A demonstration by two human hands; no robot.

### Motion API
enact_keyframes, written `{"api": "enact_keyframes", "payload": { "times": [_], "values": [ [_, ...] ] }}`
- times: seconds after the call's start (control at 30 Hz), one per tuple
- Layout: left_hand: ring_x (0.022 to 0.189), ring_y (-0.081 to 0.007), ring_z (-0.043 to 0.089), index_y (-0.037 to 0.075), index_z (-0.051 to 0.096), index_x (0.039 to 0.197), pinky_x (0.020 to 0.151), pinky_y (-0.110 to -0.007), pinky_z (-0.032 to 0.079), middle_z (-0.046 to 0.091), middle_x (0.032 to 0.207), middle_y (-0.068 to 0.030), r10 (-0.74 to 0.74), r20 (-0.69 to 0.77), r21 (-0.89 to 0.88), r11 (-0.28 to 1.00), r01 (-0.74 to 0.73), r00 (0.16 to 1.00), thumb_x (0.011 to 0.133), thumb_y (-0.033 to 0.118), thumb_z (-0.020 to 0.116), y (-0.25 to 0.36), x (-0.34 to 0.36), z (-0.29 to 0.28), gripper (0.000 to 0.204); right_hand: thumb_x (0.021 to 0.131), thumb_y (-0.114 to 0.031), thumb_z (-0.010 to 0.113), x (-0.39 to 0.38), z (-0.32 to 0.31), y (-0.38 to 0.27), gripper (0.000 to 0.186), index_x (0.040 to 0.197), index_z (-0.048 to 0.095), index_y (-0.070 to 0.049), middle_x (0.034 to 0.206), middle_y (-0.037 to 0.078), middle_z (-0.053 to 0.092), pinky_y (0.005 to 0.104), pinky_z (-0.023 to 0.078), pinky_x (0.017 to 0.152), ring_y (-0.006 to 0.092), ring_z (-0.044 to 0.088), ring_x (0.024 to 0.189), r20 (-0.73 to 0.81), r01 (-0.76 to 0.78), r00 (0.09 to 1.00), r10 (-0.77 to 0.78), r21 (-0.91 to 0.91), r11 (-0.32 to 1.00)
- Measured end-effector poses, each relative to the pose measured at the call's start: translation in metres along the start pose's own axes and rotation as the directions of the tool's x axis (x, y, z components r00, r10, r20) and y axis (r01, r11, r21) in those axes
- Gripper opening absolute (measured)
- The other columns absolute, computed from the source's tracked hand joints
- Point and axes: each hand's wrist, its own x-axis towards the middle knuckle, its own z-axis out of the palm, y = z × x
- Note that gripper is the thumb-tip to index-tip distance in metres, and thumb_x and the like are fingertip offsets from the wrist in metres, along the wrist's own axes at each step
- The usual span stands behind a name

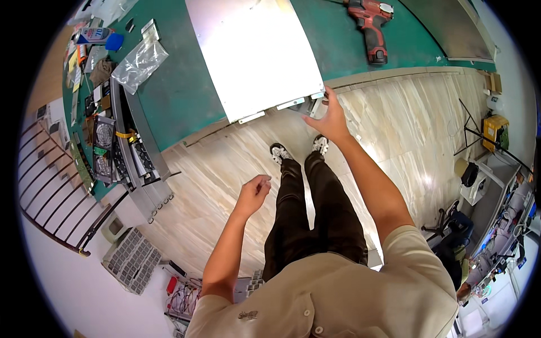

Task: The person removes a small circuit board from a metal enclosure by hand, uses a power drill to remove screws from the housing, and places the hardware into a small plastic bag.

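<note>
White sheet-metal case [259, 56], flat, smooth, straight-edged, sits on the scuffed green bench [177, 84], tabbed near end over the bench edge. Right hand [331, 119] at its near right corner, thumb spread from fingers; can't tell from here if it grips, fingertips partly hidden. Left hand [253, 194] loosely half-curled, nothing visible in it. Crinkled clear bag [140, 63] left, red-black drill [372, 31] right. Case's far end cut off, top glare-washed.
</note>
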Motion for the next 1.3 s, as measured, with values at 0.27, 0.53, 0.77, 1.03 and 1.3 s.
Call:
{"api": "enact_keyframes", "payload": {
  "times": [0.27,0.53,0.77,1.03,1.3],
  "values": [
    [0.088,-0.0115,0.063,-0.003,0.067,0.115,0.081,-0.026,0.051,0.069,0.098,-0.0058,0.382,-0.068,-0.049,0.921,-0.386,0.922,0.098,0.010,0.064,0.116,0.082,0.017,0.022,0.072,-0.012,0.087,-0.008,-0.035,0.023,0.092,0.147,0.034,-0.004,0.131,0.013,0.056,0.0409,0.046,0.105,0.0257,0.058,0.123,0.208,-0.038,0.975,-0.074,0.487,0.872],
    [0.094,-0.0159,0.067,-0.001,0.062,0.127,0.085,-0.029,0.053,0.071,0.107,-0.0128,0.712,-0.226,0.010,0.684,-0.729,0.665,0.096,0.005,0.064,0.141,0.150,0.057,0.031,0.080,-0.026,0.085,0.009,-0.026,0.034,0.092,0.150,0.033,0.000,0.139,0.012,0.052,0.0347,0.044,0.106,0.0210,0.056,0.126,0.229,-0.028,0.946,-0.229,0.762,0.647],
    [0.079,-0.0283,0.070,0.002,0.063,0.125,0.071,-0.034,0.055,0.070,0.092,-0.0174,0.878,-0.199,0.305,0.477,-0.825,0.434,0.092,0.003,0.066,0.141,0.178,0.053,0.033,0.065,-0.044,0.094,0.012,-0.003,0.053,0.113,0.149,0.033,0.002,0.136,0.011,0.053,0.0356,0.044,0.105,0.0212,0.054,0.126,0.064,0.110,0.958,-0.280,0.819,0.563],
    [0.063,-0.0145,0.062,0.003,0.068,0.109,0.056,-0.027,0.048,0.069,0.082,-0.0106,0.946,-0.048,0.457,0.307,-0.835,0.322,0.089,-0.001,0.069,0.149,0.191,0.037,0.020,0.049,-0.028,0.103,0.029,0.016,0.072,0.129,0.151,0.030,0.000,0.150,0.013,0.039,0.0412,0.045,0.107,0.0252,0.051,0.128,-0.166,0.453,0.846,-0.506,0.724,0.520],
    [0.062,-0.0215,0.066,0.000,0.068,0.105,0.056,-0.029,0.049,0.068,0.080,-0.0134,0.939,0.049,0.549,0.260,-0.794,0.341,0.086,0.000,0.071,0.155,0.180,0.029,0.020,0.047,-0.032,0.103,0.033,0.021,0.073,0.123,0.146,0.038,0.002,0.131,0.009,0.043,0.0417,0.050,0.102,0.0260,0.055,0.120,-0.270,0.636,0.749,-0.605,0.548,0.543]
  ]
}}
